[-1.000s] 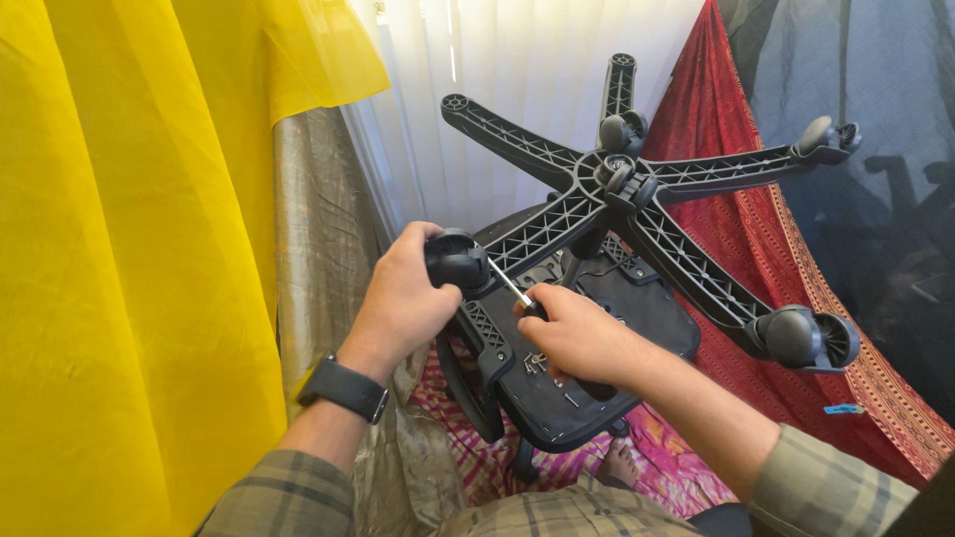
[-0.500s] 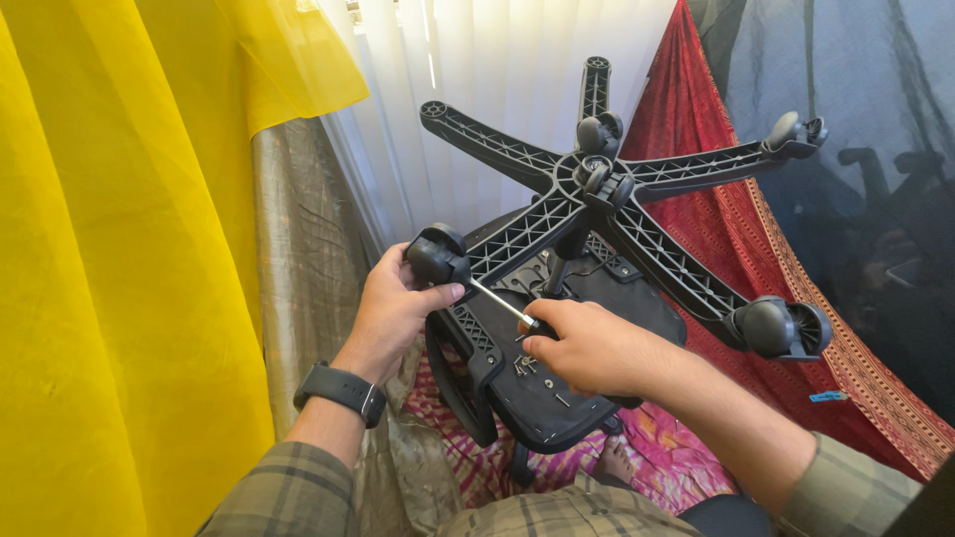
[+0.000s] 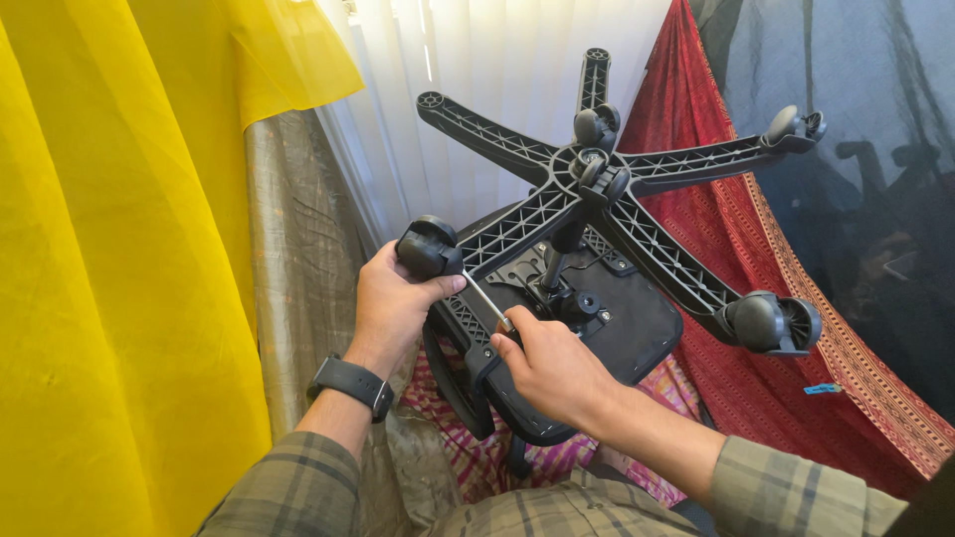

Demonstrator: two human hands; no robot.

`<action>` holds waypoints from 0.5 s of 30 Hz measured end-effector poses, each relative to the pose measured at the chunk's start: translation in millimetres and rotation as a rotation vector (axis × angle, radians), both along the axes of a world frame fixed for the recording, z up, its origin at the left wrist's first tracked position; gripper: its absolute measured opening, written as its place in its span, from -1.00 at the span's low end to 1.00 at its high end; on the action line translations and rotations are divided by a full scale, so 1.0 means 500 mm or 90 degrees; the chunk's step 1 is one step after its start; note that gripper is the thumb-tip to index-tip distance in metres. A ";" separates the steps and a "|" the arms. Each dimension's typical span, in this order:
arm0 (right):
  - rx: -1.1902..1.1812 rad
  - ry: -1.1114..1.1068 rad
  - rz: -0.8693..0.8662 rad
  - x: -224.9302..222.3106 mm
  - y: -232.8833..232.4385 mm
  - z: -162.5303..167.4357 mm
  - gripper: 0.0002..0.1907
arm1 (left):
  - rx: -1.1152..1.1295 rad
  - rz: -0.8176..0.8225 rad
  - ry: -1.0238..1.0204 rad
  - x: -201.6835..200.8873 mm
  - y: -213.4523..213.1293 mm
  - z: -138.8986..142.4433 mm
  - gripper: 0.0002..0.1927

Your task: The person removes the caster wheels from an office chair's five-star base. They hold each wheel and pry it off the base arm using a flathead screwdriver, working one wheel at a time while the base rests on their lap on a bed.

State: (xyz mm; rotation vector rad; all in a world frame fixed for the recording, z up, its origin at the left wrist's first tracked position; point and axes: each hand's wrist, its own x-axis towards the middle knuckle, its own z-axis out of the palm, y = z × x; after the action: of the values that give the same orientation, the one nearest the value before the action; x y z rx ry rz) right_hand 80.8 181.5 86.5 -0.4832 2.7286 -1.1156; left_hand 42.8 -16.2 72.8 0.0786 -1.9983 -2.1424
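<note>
**Two hands at one caster of an upturned chair**

An office chair (image 3: 597, 328) lies upside down in the middle of the frame, its black star base (image 3: 597, 179) pointing up toward the camera. The base has five ribbed arms. One caster (image 3: 428, 247) sits at the end of the arm that reaches to the lower left — this is the one the person works on.

The left hand (image 3: 393, 303) is closed around this caster from below, the thumb lying just under the wheel. On the left wrist there is a black watch (image 3: 350, 383). The right hand (image 3: 552, 363), a little lower and to the right, is clamped on the handle of a screwdriver (image 3: 487, 301). Its thin metal shaft runs up and left between the two hands, and its tip ends right at the caster; whether it touches the stem I cannot tell.

Other casters are seen at the right edge of the base (image 3: 771, 323), at the upper right (image 3: 796, 127) and near the hub (image 3: 595, 124). The arm in the upper middle (image 3: 477, 127) has an empty socket at its end.

A yellow curtain (image 3: 109, 278) fills the left side of the frame, white blinds (image 3: 497, 60) are in the upper middle, and a red cloth (image 3: 756, 259) hangs on the right. Both sleeves (image 3: 796, 492) at the bottom are of a checked pattern.
</note>
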 end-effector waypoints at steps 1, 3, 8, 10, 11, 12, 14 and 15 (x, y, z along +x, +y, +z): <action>-0.001 0.010 0.001 0.001 -0.002 0.000 -0.73 | -0.004 0.003 -0.001 0.000 0.000 0.000 -0.60; -0.008 0.013 -0.001 0.004 -0.005 0.000 -0.73 | -0.024 0.014 -0.009 0.002 0.001 0.003 -0.60; -0.012 0.004 -0.008 0.006 -0.010 0.000 -0.73 | -0.005 0.024 -0.027 0.009 0.008 0.015 -0.59; -0.011 -0.012 -0.012 0.005 -0.009 -0.006 -0.73 | 0.017 0.033 -0.041 0.014 0.011 0.020 -0.58; -0.011 -0.010 -0.012 0.004 -0.009 -0.010 -0.74 | 0.015 0.036 -0.048 0.017 0.011 0.022 -0.57; -0.010 -0.009 -0.012 0.004 -0.008 -0.016 -0.74 | 0.014 0.038 -0.056 0.019 0.012 0.023 -0.57; -0.021 0.034 -0.002 0.003 -0.006 -0.033 -0.76 | 0.025 0.034 -0.055 0.020 0.014 0.024 -0.54; -0.032 0.076 0.008 0.004 -0.005 -0.044 -0.77 | 0.039 0.027 -0.047 0.020 0.015 0.024 -0.51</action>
State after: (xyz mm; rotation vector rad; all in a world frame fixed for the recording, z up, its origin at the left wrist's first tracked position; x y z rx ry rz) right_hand 82.5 178.8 64.7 -0.5908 2.7995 -1.1923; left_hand 52.7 -8.7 84.9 0.2100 -1.9519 -2.2042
